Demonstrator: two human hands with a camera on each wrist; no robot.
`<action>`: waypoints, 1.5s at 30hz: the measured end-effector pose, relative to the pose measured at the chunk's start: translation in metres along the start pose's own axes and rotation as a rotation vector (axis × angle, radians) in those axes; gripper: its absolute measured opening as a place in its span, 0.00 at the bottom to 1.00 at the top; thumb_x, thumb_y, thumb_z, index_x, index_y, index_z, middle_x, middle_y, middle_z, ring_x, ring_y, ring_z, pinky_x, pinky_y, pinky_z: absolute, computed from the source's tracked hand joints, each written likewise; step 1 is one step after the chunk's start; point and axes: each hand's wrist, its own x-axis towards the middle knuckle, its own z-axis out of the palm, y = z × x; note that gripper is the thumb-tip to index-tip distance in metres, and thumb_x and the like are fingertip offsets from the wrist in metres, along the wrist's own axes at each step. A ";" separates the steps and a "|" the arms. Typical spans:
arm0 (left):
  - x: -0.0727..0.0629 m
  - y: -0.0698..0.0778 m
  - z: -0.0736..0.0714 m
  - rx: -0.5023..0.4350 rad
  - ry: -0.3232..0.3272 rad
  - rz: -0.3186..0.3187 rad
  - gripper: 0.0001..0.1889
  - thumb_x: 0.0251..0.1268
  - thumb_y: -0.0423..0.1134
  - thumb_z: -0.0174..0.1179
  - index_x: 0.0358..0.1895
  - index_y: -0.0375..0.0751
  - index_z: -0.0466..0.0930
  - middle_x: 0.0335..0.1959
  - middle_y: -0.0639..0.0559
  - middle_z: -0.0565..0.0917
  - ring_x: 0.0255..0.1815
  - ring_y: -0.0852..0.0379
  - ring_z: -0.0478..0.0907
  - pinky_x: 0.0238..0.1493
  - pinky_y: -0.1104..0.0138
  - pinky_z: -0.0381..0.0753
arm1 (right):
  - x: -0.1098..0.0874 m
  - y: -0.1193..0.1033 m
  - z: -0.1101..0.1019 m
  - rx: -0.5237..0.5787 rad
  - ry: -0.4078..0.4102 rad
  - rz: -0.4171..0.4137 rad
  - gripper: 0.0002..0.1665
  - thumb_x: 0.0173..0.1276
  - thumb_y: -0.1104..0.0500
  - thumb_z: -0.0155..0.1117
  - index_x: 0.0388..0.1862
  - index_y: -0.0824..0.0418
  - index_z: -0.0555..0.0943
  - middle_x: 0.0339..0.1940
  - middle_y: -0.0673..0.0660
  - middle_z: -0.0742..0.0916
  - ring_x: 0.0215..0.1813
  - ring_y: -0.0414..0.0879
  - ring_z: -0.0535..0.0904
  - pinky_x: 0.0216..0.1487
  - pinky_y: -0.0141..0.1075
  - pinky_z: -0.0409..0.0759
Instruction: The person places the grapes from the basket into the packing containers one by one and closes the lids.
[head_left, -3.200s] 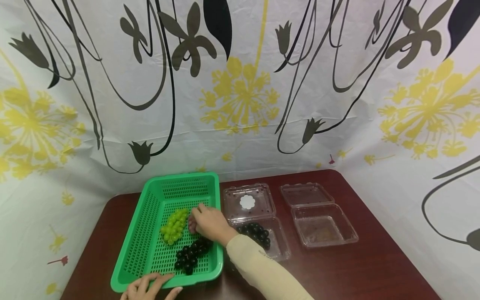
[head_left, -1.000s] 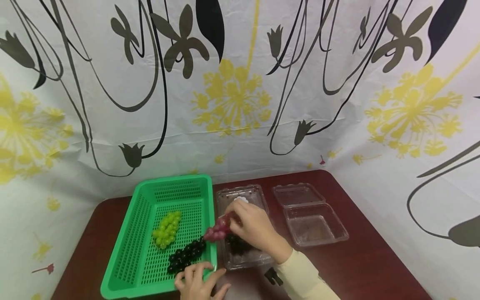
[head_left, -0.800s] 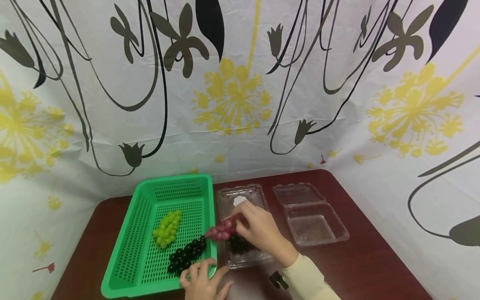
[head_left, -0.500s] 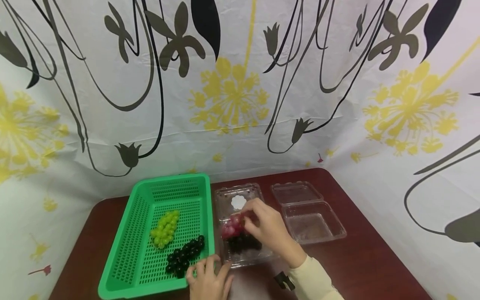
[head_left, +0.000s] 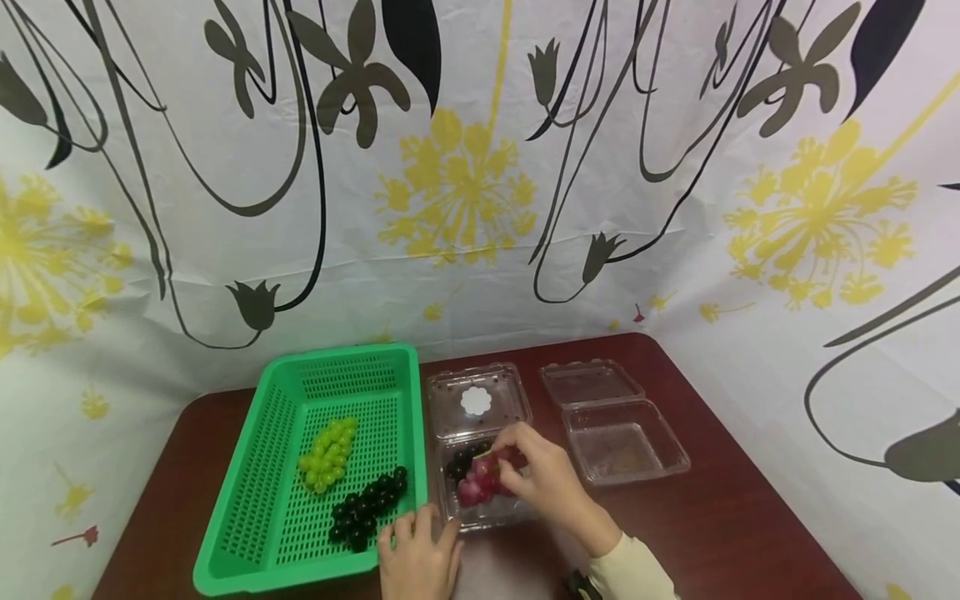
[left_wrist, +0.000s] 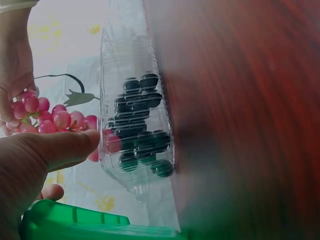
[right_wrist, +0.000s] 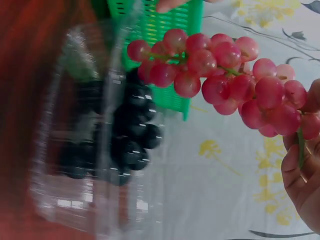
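My right hand [head_left: 551, 483] pinches the stem end of a bunch of pink-red grapes [right_wrist: 225, 75]. The bunch hangs over the near half of an open clear plastic clamshell box [head_left: 491, 525], where a bunch of black grapes [right_wrist: 135, 125] lies. In the left wrist view the lowest pink grapes overlap the box's side wall. My left hand [head_left: 418, 554] lies at the near right corner of the green basket [head_left: 315, 575], its fingers loosely bent. Its thumb [left_wrist: 65, 147] reaches straight toward the box's edge. Inside the basket are green grapes [head_left: 327, 454] and black grapes [head_left: 367, 508].
A second clear clamshell box [head_left: 626, 442] stands open to the right, with nothing visible in it. The box in front of my right hand has a lid [head_left: 442, 408] laid back, bearing a white label [head_left: 476, 401]. A patterned curtain [head_left: 450, 208] rises behind the red-brown table [head_left: 720, 500].
My right hand has lifted the pink grapes out of the basket and carried them right, over the box. My left hand has moved right along the basket's near rim to its corner.
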 end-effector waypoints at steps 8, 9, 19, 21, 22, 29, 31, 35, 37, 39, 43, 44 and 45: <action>0.001 -0.001 0.007 -0.003 0.064 0.033 0.18 0.28 0.54 0.78 0.30 0.58 0.87 0.38 0.51 0.79 0.37 0.50 0.72 0.35 0.57 0.70 | -0.025 0.013 0.013 0.170 -0.035 0.228 0.22 0.47 0.76 0.65 0.37 0.55 0.76 0.35 0.48 0.83 0.31 0.31 0.73 0.30 0.27 0.78; 0.001 -0.002 0.009 -0.006 0.086 0.036 0.16 0.29 0.53 0.77 0.29 0.58 0.87 0.38 0.51 0.79 0.36 0.50 0.72 0.34 0.57 0.70 | -0.028 0.015 0.014 0.184 -0.039 0.257 0.22 0.48 0.76 0.65 0.37 0.54 0.77 0.36 0.48 0.83 0.32 0.31 0.73 0.30 0.27 0.78; 0.000 0.001 0.020 -0.017 0.256 0.046 0.17 0.51 0.51 0.47 0.24 0.56 0.88 0.34 0.51 0.78 0.31 0.50 0.71 0.29 0.59 0.67 | -0.047 0.036 0.021 0.237 -0.075 0.466 0.18 0.52 0.74 0.66 0.37 0.55 0.77 0.34 0.49 0.84 0.32 0.33 0.76 0.33 0.29 0.79; 0.000 0.001 0.020 -0.014 0.249 0.050 0.18 0.52 0.51 0.46 0.24 0.56 0.88 0.34 0.51 0.78 0.31 0.50 0.70 0.29 0.59 0.67 | -0.050 0.040 0.022 0.215 -0.092 0.483 0.17 0.53 0.73 0.66 0.37 0.54 0.77 0.34 0.49 0.84 0.32 0.34 0.76 0.34 0.29 0.79; 0.000 0.001 0.019 -0.012 0.242 0.052 0.18 0.52 0.51 0.46 0.25 0.56 0.88 0.34 0.51 0.78 0.31 0.50 0.70 0.29 0.59 0.67 | -0.051 0.042 0.022 0.204 -0.099 0.488 0.17 0.53 0.73 0.66 0.38 0.54 0.77 0.34 0.49 0.85 0.33 0.35 0.77 0.34 0.29 0.79; -0.001 -0.001 0.017 -0.010 0.196 0.069 0.10 0.45 0.49 0.58 0.26 0.58 0.89 0.36 0.50 0.79 0.32 0.50 0.71 0.30 0.59 0.69 | -0.058 0.051 0.023 0.114 -0.166 0.502 0.17 0.54 0.70 0.68 0.40 0.53 0.79 0.37 0.49 0.87 0.36 0.38 0.81 0.39 0.31 0.80; 0.000 -0.002 0.015 -0.007 0.178 0.068 0.08 0.37 0.49 0.68 0.26 0.59 0.89 0.36 0.51 0.79 0.33 0.50 0.71 0.30 0.59 0.69 | -0.060 0.052 0.023 0.086 -0.183 0.492 0.17 0.55 0.70 0.68 0.40 0.52 0.80 0.39 0.50 0.87 0.38 0.39 0.82 0.41 0.32 0.81; 0.000 -0.002 0.011 -0.004 0.131 0.059 0.16 0.24 0.50 0.78 0.26 0.60 0.88 0.36 0.52 0.79 0.33 0.51 0.70 0.31 0.59 0.69 | -0.062 0.054 0.024 -0.003 -0.198 0.429 0.17 0.55 0.68 0.69 0.40 0.51 0.81 0.43 0.49 0.88 0.44 0.43 0.85 0.45 0.37 0.82; 0.001 -0.001 0.009 -0.007 0.110 0.055 0.17 0.23 0.50 0.79 0.26 0.60 0.88 0.36 0.52 0.78 0.33 0.51 0.70 0.31 0.59 0.69 | -0.062 0.054 0.022 -0.086 -0.207 0.375 0.16 0.54 0.65 0.71 0.41 0.50 0.82 0.44 0.49 0.88 0.46 0.43 0.85 0.49 0.39 0.82; 0.001 -0.001 0.007 -0.012 0.085 0.052 0.17 0.24 0.51 0.79 0.27 0.60 0.88 0.37 0.53 0.78 0.34 0.51 0.70 0.31 0.59 0.69 | -0.063 0.056 0.020 -0.179 -0.216 0.309 0.16 0.54 0.62 0.72 0.41 0.49 0.82 0.44 0.47 0.88 0.46 0.42 0.84 0.49 0.38 0.79; 0.002 -0.002 0.003 -0.008 0.008 0.048 0.17 0.28 0.53 0.78 0.30 0.60 0.88 0.39 0.52 0.79 0.36 0.50 0.71 0.32 0.58 0.71 | -0.065 0.060 0.018 -0.286 -0.214 0.206 0.16 0.52 0.58 0.74 0.41 0.47 0.84 0.41 0.45 0.89 0.43 0.40 0.80 0.47 0.38 0.74; 0.002 -0.002 0.001 -0.006 -0.019 0.045 0.17 0.30 0.53 0.78 0.30 0.60 0.88 0.40 0.52 0.79 0.36 0.49 0.72 0.33 0.58 0.71 | -0.066 0.062 0.019 -0.291 -0.210 0.196 0.16 0.52 0.57 0.74 0.41 0.47 0.84 0.41 0.45 0.89 0.42 0.40 0.79 0.46 0.37 0.73; 0.003 -0.003 0.000 -0.003 -0.042 0.043 0.16 0.31 0.53 0.77 0.31 0.60 0.87 0.40 0.52 0.79 0.37 0.49 0.72 0.33 0.58 0.71 | -0.066 0.062 0.019 -0.287 -0.204 0.191 0.17 0.51 0.57 0.75 0.41 0.47 0.84 0.41 0.45 0.89 0.42 0.40 0.79 0.46 0.37 0.73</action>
